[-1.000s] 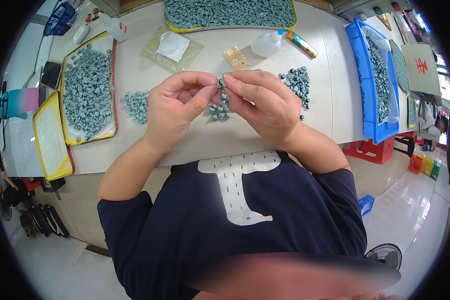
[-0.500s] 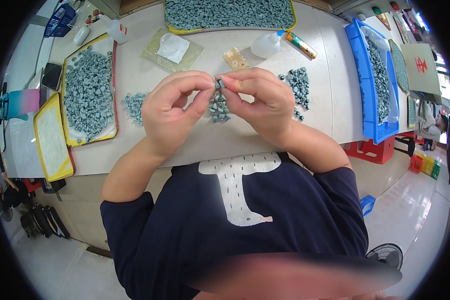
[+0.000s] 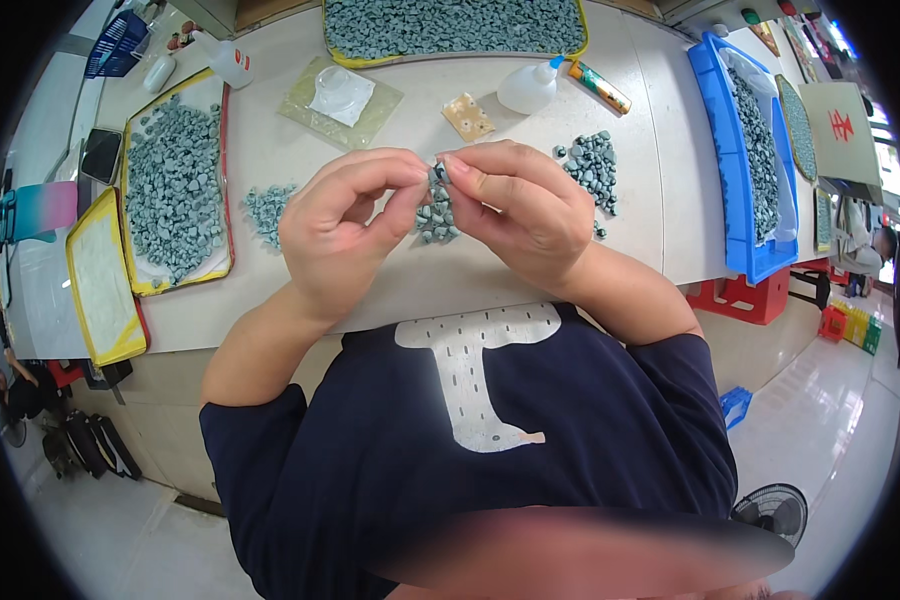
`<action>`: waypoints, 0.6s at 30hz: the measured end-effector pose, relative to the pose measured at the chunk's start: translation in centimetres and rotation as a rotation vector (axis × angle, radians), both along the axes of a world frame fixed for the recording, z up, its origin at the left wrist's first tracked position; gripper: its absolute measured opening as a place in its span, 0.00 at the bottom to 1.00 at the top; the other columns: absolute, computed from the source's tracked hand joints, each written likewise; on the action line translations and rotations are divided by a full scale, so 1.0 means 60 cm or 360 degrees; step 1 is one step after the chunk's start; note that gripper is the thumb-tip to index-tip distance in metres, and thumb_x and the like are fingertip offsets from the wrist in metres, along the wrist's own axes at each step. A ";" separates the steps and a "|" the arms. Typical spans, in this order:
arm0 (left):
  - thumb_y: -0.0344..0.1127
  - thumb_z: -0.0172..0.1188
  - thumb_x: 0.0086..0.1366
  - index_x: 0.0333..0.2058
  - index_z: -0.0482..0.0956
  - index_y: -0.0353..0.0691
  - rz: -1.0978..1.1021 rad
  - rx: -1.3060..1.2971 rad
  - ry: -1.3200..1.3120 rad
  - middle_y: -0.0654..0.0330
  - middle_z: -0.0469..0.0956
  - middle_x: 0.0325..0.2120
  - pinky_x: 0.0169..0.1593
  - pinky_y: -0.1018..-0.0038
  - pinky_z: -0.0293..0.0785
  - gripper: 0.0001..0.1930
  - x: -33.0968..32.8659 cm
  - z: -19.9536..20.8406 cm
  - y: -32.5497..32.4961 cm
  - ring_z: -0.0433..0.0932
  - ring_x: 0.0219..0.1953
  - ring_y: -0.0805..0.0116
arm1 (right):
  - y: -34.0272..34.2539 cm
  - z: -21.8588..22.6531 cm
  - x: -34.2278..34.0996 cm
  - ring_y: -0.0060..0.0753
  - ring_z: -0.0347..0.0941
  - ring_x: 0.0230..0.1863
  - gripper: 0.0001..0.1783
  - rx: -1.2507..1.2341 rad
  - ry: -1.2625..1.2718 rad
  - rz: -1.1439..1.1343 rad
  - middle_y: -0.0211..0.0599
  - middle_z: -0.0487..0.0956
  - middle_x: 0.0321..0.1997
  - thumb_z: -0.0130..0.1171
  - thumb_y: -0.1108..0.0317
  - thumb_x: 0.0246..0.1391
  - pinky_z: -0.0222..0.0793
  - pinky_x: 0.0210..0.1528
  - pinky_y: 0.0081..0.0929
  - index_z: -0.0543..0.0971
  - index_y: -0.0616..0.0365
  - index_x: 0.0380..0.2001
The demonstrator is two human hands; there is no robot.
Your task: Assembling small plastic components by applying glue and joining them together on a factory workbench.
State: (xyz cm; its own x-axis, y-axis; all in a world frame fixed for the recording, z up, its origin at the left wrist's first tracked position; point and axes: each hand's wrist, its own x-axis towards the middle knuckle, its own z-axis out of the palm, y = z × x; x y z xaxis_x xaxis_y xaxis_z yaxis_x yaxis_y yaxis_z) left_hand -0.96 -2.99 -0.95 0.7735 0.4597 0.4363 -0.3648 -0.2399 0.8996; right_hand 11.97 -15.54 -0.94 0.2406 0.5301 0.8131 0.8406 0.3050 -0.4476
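A small grey-green stone piece with a dark, shiny part [image 3: 437, 173] is pinched between the fingertips of both hands, above the table. My left hand [image 3: 342, 215] grips it from the left with thumb and forefinger. From the right, my right hand [image 3: 532, 200] meets it, thumb and forefinger closed on the same piece. Just beneath the fingertips lies a small pile of similar stones [image 3: 436, 222], partly hidden by the hands. A looser pile of grey-green stones [image 3: 267, 212] sits beside my left hand. Darker, shinier stones [image 3: 594, 172] lie beyond my right hand.
Stone-filled trays, one yellow-edged [image 3: 185, 284] at left and another [image 3: 370, 63] at the back, flank the work spot. A blue bin [image 3: 722, 170] stands right. Behind the hands are a plastic packet [image 3: 385, 105], patterned card [image 3: 467, 118], white squeeze bottle [image 3: 526, 90] and tube [image 3: 600, 87].
The fingertips have shifted slightly around the held piece, and its dark, shiny part now shows more clearly. Both hands have come down a little in the picture. The piles look the same.
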 end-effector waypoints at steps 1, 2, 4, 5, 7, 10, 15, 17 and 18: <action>0.16 0.60 0.56 0.36 0.77 0.30 -0.0081 -0.0234 0.0028 0.53 0.78 0.37 0.38 0.76 0.78 0.08 0.000 0.000 0.000 0.79 0.35 0.68 | 0.001 0.000 0.001 0.33 0.79 0.31 0.15 0.0013 -0.0031 0.0023 0.45 0.81 0.33 0.68 0.84 0.36 0.76 0.30 0.21 0.79 0.65 0.32; 0.16 0.60 0.56 0.36 0.77 0.30 -0.0081 -0.0234 0.0028 0.53 0.78 0.37 0.38 0.76 0.78 0.08 -0.001 -0.001 0.002 0.79 0.35 0.68 | 0.002 0.000 0.000 0.33 0.79 0.31 0.15 0.0013 -0.0032 0.0022 0.45 0.81 0.33 0.68 0.84 0.36 0.76 0.30 0.21 0.79 0.65 0.32; 0.16 0.58 0.58 0.37 0.76 0.28 -0.0155 -0.0212 -0.0019 0.52 0.77 0.38 0.39 0.76 0.78 0.07 -0.002 -0.005 0.008 0.78 0.36 0.68 | 0.003 0.000 -0.003 0.34 0.79 0.31 0.16 0.0026 -0.0012 0.0012 0.46 0.81 0.33 0.68 0.85 0.37 0.76 0.30 0.22 0.78 0.66 0.33; 0.16 0.58 0.58 0.37 0.76 0.27 -0.0191 -0.0200 -0.0042 0.51 0.76 0.39 0.40 0.75 0.79 0.07 -0.002 -0.006 0.011 0.78 0.36 0.68 | 0.004 0.000 -0.004 0.35 0.79 0.31 0.16 0.0034 -0.0003 0.0007 0.47 0.80 0.34 0.67 0.85 0.37 0.76 0.30 0.22 0.78 0.66 0.33; 0.16 0.58 0.58 0.37 0.76 0.28 -0.0214 -0.0191 -0.0071 0.51 0.76 0.39 0.40 0.75 0.79 0.07 -0.001 -0.006 0.013 0.78 0.36 0.68 | 0.005 0.001 -0.005 0.35 0.79 0.31 0.16 0.0044 0.0000 0.0021 0.47 0.80 0.34 0.67 0.85 0.37 0.76 0.30 0.22 0.78 0.66 0.33; 0.16 0.58 0.58 0.37 0.76 0.28 -0.0258 -0.0175 -0.0128 0.51 0.76 0.39 0.40 0.75 0.79 0.08 -0.001 -0.008 0.015 0.78 0.36 0.68 | 0.005 0.002 -0.004 0.35 0.79 0.30 0.16 0.0063 0.0007 0.0049 0.47 0.80 0.34 0.66 0.86 0.37 0.76 0.30 0.22 0.78 0.67 0.33; 0.16 0.58 0.58 0.38 0.76 0.28 -0.0266 -0.0239 -0.0139 0.51 0.76 0.39 0.41 0.75 0.79 0.09 -0.001 -0.013 0.017 0.78 0.36 0.68 | 0.003 0.002 -0.002 0.34 0.78 0.29 0.15 0.0096 0.0036 0.0012 0.46 0.80 0.33 0.66 0.86 0.37 0.75 0.29 0.22 0.78 0.67 0.33; 0.15 0.58 0.58 0.38 0.76 0.28 -0.0263 -0.0209 -0.0117 0.51 0.76 0.39 0.41 0.75 0.79 0.09 0.000 -0.012 0.017 0.78 0.37 0.68 | 0.004 0.005 -0.003 0.33 0.78 0.29 0.15 0.0082 -0.0004 0.0009 0.46 0.80 0.33 0.66 0.86 0.37 0.75 0.29 0.22 0.78 0.67 0.33; 0.15 0.58 0.58 0.38 0.76 0.28 -0.0266 -0.0206 -0.0116 0.51 0.76 0.39 0.41 0.75 0.79 0.09 0.000 -0.011 0.015 0.78 0.37 0.68 | 0.002 0.006 -0.003 0.33 0.78 0.29 0.15 0.0085 -0.0004 0.0006 0.46 0.80 0.33 0.66 0.86 0.37 0.75 0.29 0.22 0.78 0.67 0.33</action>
